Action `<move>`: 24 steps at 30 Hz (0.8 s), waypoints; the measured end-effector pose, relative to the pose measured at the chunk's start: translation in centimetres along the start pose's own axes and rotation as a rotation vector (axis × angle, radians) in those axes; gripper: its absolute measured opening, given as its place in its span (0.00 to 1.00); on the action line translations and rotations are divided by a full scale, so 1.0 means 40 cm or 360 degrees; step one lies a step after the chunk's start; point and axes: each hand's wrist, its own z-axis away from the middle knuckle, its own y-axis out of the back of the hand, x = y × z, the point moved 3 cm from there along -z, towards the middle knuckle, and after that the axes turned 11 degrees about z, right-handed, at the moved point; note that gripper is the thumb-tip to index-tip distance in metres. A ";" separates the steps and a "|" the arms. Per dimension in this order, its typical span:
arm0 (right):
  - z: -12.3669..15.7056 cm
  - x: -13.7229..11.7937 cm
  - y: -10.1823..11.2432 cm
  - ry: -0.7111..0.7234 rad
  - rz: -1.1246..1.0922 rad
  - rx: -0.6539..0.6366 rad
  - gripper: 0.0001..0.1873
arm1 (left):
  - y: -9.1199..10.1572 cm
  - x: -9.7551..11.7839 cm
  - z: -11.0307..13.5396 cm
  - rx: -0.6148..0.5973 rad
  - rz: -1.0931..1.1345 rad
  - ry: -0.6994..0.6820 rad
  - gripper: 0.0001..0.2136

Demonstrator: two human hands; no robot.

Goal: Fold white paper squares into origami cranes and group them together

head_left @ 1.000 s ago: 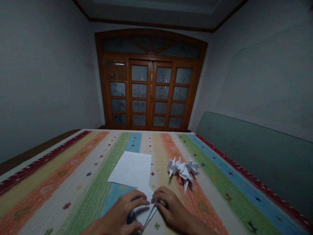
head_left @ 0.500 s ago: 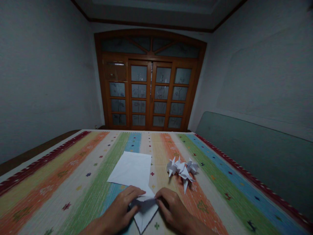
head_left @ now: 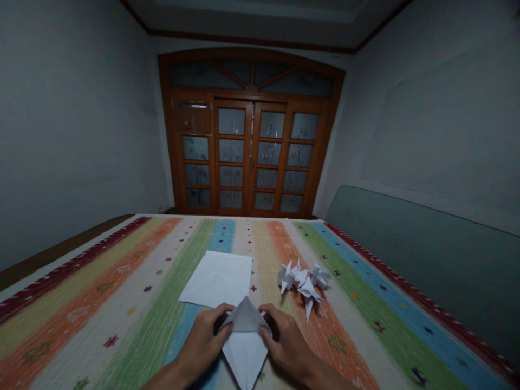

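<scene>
A partly folded white origami paper (head_left: 245, 352) is held between my two hands at the table's near side. It has a diamond outline, with a crease across it and its upper point raised away from me. My left hand (head_left: 207, 335) pinches the left corner between thumb and fingers. On the opposite corner, my right hand (head_left: 286, 338) grips in the same way. Just beyond the left hand lies a flat stack or sheet of white paper (head_left: 219, 279). Several folded paper cranes (head_left: 303, 281) sit clustered to the right, apart from my hands.
A striped, multicoloured tablecloth (head_left: 154, 287) covers the table. Along the right side stands a grey-green panel or seat back (head_left: 406, 238). Wooden doors with glass panes (head_left: 252, 151) close off the far end of the room, between pale walls.
The folded paper has been turned and lifted so its upper point now stands up. My hands have shifted to matching grips on its left and right corners. The cranes and flat paper stay put.
</scene>
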 end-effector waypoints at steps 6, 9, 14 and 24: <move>-0.010 0.021 -0.005 -0.0154 -0.0073 -0.0011 0.14 | -0.008 -0.008 0.019 0.0053 0.0102 0.0041 0.17; -0.010 0.020 -0.002 -0.0126 -0.0108 -0.0011 0.13 | -0.004 -0.015 0.027 0.0070 0.0253 -0.0005 0.18; -0.008 0.017 0.000 -0.0116 -0.0110 0.0007 0.13 | -0.008 -0.020 0.025 -0.0109 0.0545 -0.0057 0.19; -0.008 0.020 0.001 -0.0147 -0.0058 0.0001 0.15 | -0.023 -0.025 0.020 -0.0144 0.0650 0.0037 0.21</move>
